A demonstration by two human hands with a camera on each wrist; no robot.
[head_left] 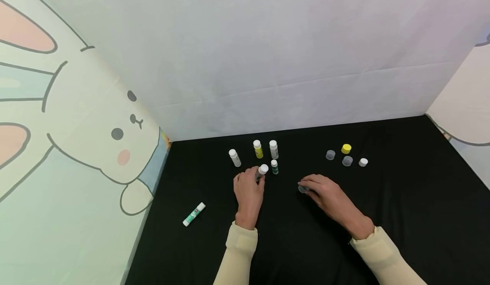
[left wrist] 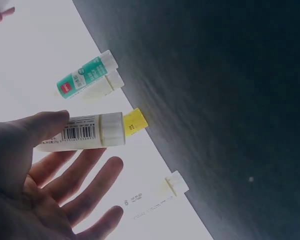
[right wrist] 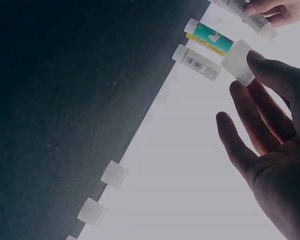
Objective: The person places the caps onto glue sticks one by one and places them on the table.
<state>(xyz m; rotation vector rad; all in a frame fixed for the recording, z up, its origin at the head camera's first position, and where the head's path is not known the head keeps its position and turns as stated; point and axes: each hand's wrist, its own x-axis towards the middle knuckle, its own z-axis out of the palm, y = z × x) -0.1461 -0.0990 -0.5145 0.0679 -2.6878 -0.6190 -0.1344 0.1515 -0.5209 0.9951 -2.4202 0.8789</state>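
Observation:
My left hand grips an upright glue stick with a white base and a barcode label, between thumb and fingers. Around it stand a pale glue stick, a yellow one, another pale one and a small green one. To the right, my right hand pinches a translucent cap between thumb and fingertips, low over the black cloth. Its lower fingers are spread in the right wrist view.
Beyond my right hand sit two translucent caps, a yellow cap and a white cap. A green and white glue stick lies on its side at the left. A pale curtain rises behind the black-covered table.

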